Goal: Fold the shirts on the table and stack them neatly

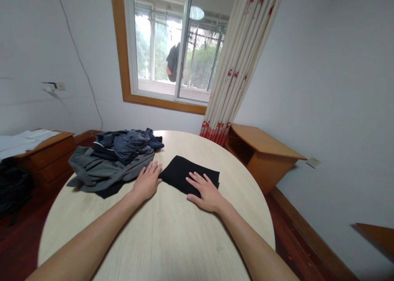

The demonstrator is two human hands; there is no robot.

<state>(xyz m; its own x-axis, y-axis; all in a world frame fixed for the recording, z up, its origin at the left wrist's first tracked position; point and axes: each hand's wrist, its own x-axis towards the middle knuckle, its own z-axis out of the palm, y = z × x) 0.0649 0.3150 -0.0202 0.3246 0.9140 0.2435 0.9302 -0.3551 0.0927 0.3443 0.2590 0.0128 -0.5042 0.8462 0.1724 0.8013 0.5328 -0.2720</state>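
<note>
A folded piece of black cloth (181, 172) lies flat on the round pale wooden table (147, 236). My right hand (205, 192) rests on its near right part, palm down with the fingers spread. My left hand (147, 181) lies flat with fingers stretched out, between the black cloth and a heap of clothes; its thumb side is close to the cloth's left corner. In that heap, a crumpled dark blue garment (129, 143) sits on top of a grey garment (101, 172). A bit of black fabric (110, 190) pokes out beneath the grey one.
Behind the table are a window (172, 47) and a long curtain (235, 63) with red flowers. A wooden cabinet (267, 141) stands close to the table's right side. At the left is a wooden drawer unit (51, 160) with white cloth on it, and a black bag (14, 186).
</note>
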